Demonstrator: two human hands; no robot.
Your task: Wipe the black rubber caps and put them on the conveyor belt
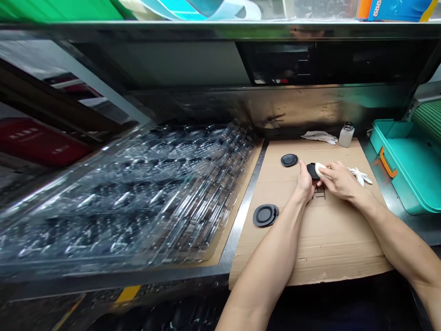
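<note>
My left hand is closed around the edge of a black oval plastic part, held just above the cardboard sheet. Pinched in the fingers of my right hand is a small white pad, which touches the face of that part. A similar black part lies flat on the cardboard, left of and beyond my hands. Nearer to me, by my left forearm, lie black parts that appear stacked. White gloves rest beside my right wrist.
On the left stands a stack of clear plastic trays with dark parts in them. A small bottle and a white cloth or glove are at the back. At right is a teal bin with an orange latch. A shelf edge crosses overhead.
</note>
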